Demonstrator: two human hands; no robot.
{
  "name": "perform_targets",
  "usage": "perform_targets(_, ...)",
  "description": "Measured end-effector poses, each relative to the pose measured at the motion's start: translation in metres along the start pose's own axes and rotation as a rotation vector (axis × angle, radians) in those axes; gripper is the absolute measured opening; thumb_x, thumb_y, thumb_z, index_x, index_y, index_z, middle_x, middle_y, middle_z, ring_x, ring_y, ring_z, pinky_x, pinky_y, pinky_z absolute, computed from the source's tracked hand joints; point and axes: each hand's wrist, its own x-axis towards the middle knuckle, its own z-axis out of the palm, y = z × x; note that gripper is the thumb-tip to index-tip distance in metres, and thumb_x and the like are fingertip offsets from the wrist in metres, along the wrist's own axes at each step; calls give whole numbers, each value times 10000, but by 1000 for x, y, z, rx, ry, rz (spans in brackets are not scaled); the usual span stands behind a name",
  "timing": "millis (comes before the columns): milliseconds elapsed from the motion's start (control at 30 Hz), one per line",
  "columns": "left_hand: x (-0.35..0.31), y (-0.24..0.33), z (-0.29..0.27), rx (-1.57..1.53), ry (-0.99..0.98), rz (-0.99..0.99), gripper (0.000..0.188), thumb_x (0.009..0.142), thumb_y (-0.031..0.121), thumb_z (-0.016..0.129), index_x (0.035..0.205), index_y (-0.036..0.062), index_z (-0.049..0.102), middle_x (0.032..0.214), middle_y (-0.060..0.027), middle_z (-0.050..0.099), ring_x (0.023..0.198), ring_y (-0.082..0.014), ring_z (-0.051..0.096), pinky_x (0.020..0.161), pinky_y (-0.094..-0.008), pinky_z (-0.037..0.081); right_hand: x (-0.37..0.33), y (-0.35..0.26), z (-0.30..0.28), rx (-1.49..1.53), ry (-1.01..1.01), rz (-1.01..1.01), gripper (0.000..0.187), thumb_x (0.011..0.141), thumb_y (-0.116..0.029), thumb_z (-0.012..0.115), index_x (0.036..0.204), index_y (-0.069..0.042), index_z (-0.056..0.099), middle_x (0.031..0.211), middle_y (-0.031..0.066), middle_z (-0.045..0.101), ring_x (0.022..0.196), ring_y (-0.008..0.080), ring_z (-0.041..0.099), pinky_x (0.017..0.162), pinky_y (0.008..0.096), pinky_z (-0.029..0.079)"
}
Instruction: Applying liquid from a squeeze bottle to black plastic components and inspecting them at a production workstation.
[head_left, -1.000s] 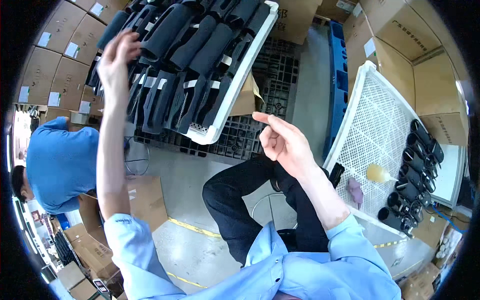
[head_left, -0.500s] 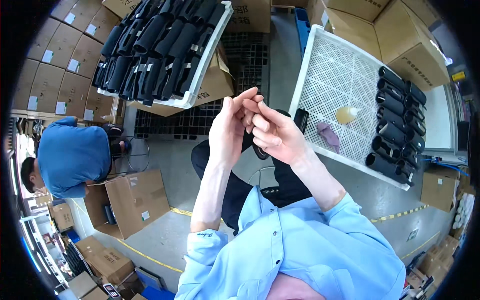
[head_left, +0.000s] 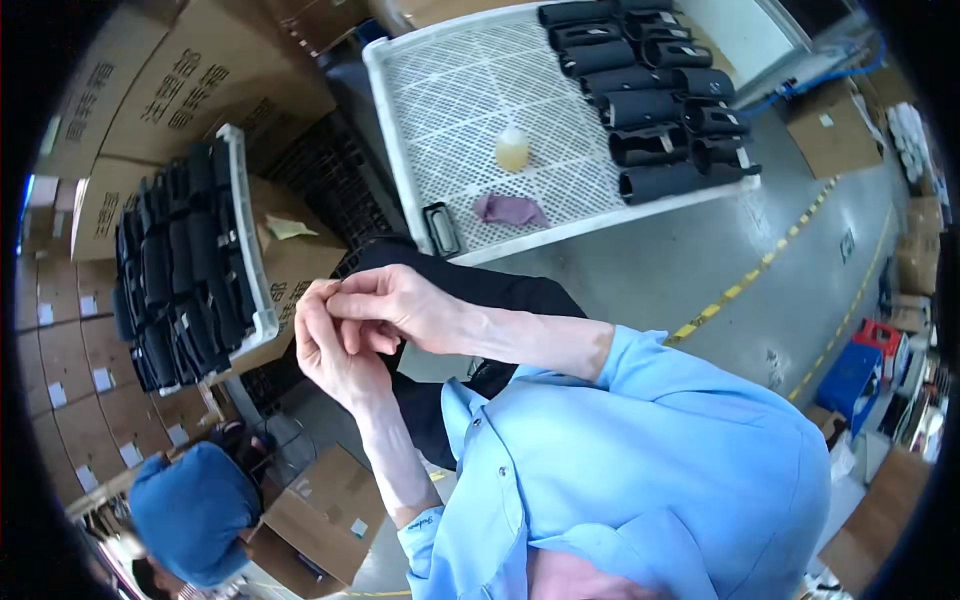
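Observation:
My left hand (head_left: 340,352) and my right hand (head_left: 405,308) meet in front of me, left of the middle of the head view. Both have their fingers bent, with the tips pinched together. Anything between the fingertips is too small or hidden to make out. Beyond them stands a white perforated tray (head_left: 440,120). On it lie a crumpled purple cloth (head_left: 510,210), a small bottle of yellowish liquid (head_left: 512,150) and rows of black hollow tube-like parts (head_left: 650,110). A dark rectangular piece (head_left: 441,229) sits at the tray's near left corner.
At the left, a white-edged tray (head_left: 250,240) is piled with black parts beside stacked cartons (head_left: 85,350). A co-worker in blue (head_left: 195,510) bends near an open carton (head_left: 325,510) at the lower left. Yellow-striped tape (head_left: 750,275) crosses the floor at right.
The view has swung to the right, so the trays and co-worker sit further left in it. My hands remain together, with the fingers drawn into a closer pinch.

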Motion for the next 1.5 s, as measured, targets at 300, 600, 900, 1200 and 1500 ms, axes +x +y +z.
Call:
perform_targets(300,-8,-5,47,10,-81,-155,317,1083,274,566,949,14,689,864,-68,667,520,-83,491,446,-193,391,-34,-27,-25,-322,80,-84,163,995,-136,680,1048,11,729,713,80,724,464,83,547,420,178,412)
perform_targets(600,10,-17,-16,397,32,-38,463,1066,351,597,665,124,549,623,20,524,520,-44,397,506,-196,260,-98,-66,-98,-703,432,-141,151,899,-81,779,980,-12,672,878,101,731,553,126,638,480,213,487)
perform_targets(900,-43,-33,-91,377,414,-276,453,1069,403,573,707,131,590,645,16,546,526,-45,400,514,-193,272,-166,-191,-173,-1041,1020,-470,176,945,-89,698,1010,69,741,772,91,743,556,121,648,523,228,530)
perform_targets(1200,-69,-57,-104,275,463,-394,397,1081,378,555,838,85,667,748,-7,620,602,-52,474,550,-188,333,-307,-243,-272,-2078,2148,-810,484,976,-267,641,1337,51,587,1271,204,627,1012,294,685,915,336,542)
perform_targets(1500,-54,-56,-89,224,305,-381,371,1076,375,566,875,82,674,780,-13,620,645,-67,492,582,-204,358,-344,-252,-279,-420,1582,-394,537,921,-258,707,1309,59,513,1151,216,654,907,313,750,723,315,618)
